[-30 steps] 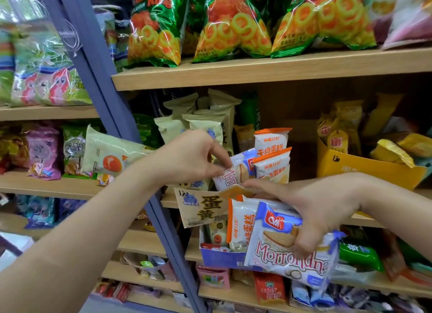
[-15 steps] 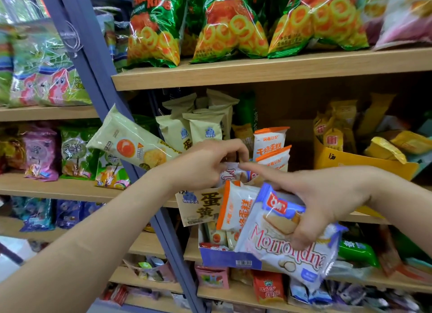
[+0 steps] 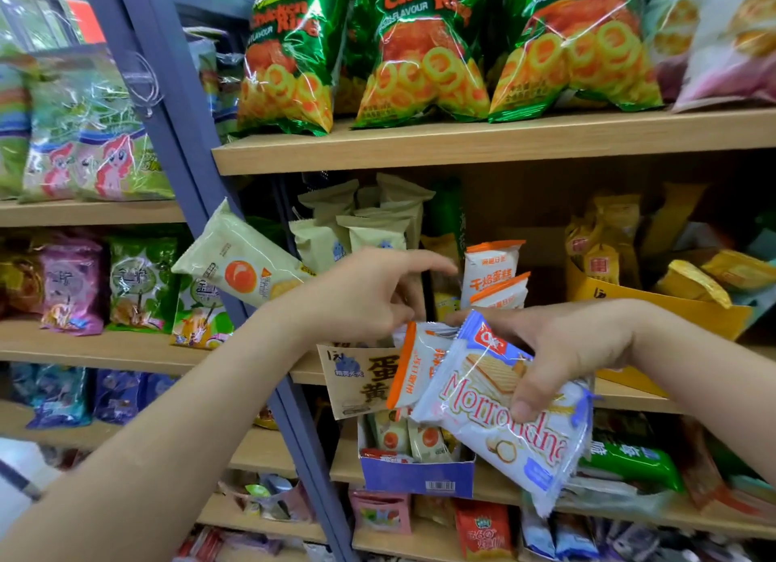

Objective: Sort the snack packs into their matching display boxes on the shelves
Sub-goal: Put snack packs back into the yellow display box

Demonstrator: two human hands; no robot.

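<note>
My right hand (image 3: pixel 567 343) grips a white and blue wafer pack (image 3: pixel 504 427) together with an orange-edged white pack (image 3: pixel 413 364), in front of the middle shelf. My left hand (image 3: pixel 365 297) hovers just above them, index finger and thumb apart, pointing right toward two upright orange-edged packs (image 3: pixel 491 267). A pale egg-yolk pack (image 3: pixel 239 267) juts out from behind my left hand in front of the blue post, apparently held by the lower fingers. A beige display box (image 3: pixel 357 377) sits under my hands. A blue box (image 3: pixel 415 477) with egg-yolk packs stands one shelf lower.
A blue metal post (image 3: pixel 197 192) divides the two shelf units. Green chicken-ring bags (image 3: pixel 424 57) fill the top shelf. A yellow display box (image 3: pixel 655 309) with yellow packs stands at the right. Pale packs (image 3: pixel 369 221) stand behind my left hand. Lower shelves hold several mixed snacks.
My left hand has let go its pinch and spread its fingers, index stretched right. The right hand's packs have risen slightly and tilted. The egg-yolk pack has swung up with the left hand.
</note>
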